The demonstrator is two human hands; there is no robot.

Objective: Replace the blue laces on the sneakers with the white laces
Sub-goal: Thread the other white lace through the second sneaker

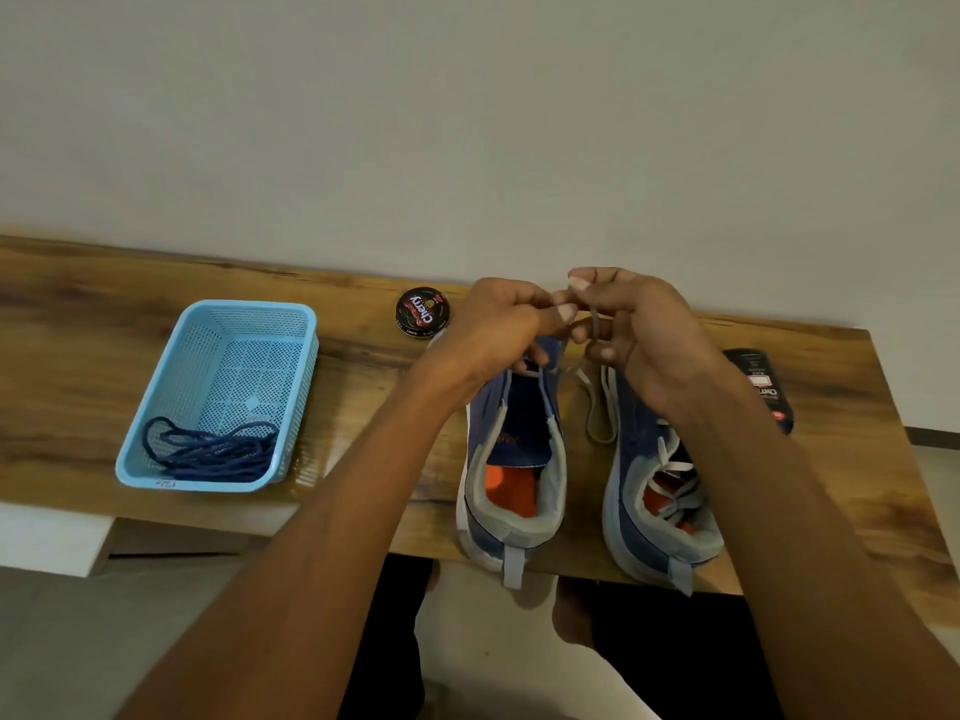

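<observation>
Two sneakers: left sneaker [511, 459] and right sneaker [657, 475] stand side by side on the wooden bench [78, 366].
Left hand [493, 330]: above the left sneaker, pinching the white lace [597, 407].
Right hand [634, 330]: beside it, fingers curled round the same lace.
Blue laces [213, 452]: in the blue basket [171, 387], well left of the left sneaker.
Polish tin [422, 311]: beyond the left sneaker.

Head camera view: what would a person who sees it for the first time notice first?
First, the left hand and the right hand meet in the middle, pinching a white lace above the left sneaker; the right sneaker beside it already shows white lacing. At the left of the wooden table, a light blue basket holds the blue laces. A round polish tin lies behind the hands.
</observation>
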